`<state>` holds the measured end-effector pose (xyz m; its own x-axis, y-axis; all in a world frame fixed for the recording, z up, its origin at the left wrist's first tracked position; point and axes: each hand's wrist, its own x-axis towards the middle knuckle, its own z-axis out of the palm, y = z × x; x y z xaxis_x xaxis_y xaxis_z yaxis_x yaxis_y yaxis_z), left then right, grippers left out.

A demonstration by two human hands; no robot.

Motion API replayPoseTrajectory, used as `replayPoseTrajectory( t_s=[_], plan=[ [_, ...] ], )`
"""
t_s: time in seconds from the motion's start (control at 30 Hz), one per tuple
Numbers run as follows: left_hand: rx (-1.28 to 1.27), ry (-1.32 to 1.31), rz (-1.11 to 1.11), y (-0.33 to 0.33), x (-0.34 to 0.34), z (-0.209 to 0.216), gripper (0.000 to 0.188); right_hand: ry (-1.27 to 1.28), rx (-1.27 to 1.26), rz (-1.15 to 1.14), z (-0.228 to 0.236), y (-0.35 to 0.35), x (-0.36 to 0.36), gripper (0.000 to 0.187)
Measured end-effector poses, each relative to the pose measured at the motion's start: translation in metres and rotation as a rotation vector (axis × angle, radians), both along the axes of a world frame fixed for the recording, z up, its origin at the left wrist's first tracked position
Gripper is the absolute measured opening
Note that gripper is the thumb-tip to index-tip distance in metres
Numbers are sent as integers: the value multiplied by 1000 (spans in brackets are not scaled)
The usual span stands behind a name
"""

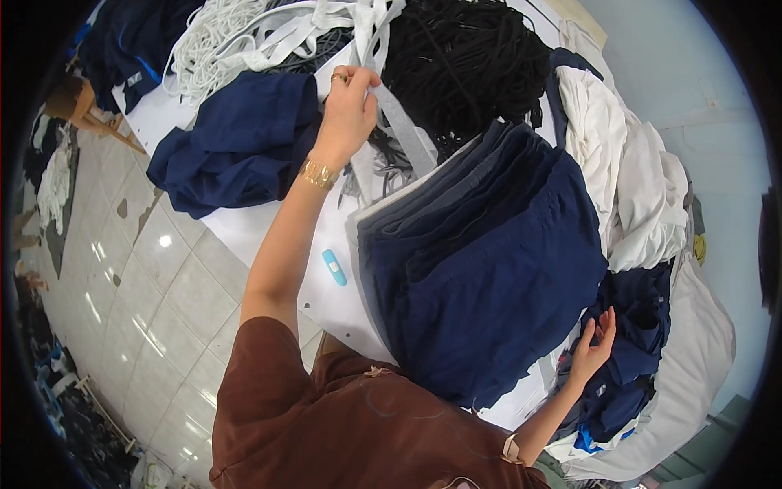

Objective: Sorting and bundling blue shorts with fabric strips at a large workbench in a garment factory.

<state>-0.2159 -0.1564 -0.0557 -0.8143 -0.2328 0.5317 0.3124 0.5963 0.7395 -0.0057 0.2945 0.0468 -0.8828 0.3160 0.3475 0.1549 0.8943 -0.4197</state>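
Note:
My left hand (350, 110) reaches to the far side of the table, its fingers curled closed on a pale grey-white fabric strip (399, 134). The strip hangs down toward a stack of folded navy and dark grey garments (497, 277) in front of me. My right hand (596, 346) is at the right, fingers apart and holding nothing. It is nearest a pile of navy garments (639, 318) beyond the stack's right edge. A crumpled navy garment (244, 138) lies left of my left hand.
Heaps of white cord (204, 49) and black strips (464, 65) cover the table's far side. A small light-blue tool (333, 267) rests on the white tabletop (322, 306). White cloth (619, 171) is piled at the right. Tiled floor (163, 277) shows at left.

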Motion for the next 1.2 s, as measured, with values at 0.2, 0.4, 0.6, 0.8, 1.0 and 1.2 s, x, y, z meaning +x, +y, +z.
replayPoseTrajectory(
  t_s=[0.2, 0.4, 0.6, 0.8, 1.0, 1.2],
  plan=[
    [-204, 255, 30, 18, 37, 27, 24, 53, 22, -44, -3, -4, 2, 35],
    [20, 295, 192, 28, 36, 56, 13, 289, -418, 130, 13, -60, -41, 31],
    [-205, 723, -200, 50, 33, 130, 19, -73, -423, 794, 31, -212, -144, 50],
    [-318, 593, -267, 9, 18, 160, 19, -323, -785, 937, 1, -247, -201, 21],
    [-478, 499, -206, -58, 6, 178, 32, -388, -921, 847, 20, -219, -210, 19],
    [-1054, 491, -133, -81, -46, 211, 47, -377, -1090, 821, 24, -226, -210, 20]
  ],
)
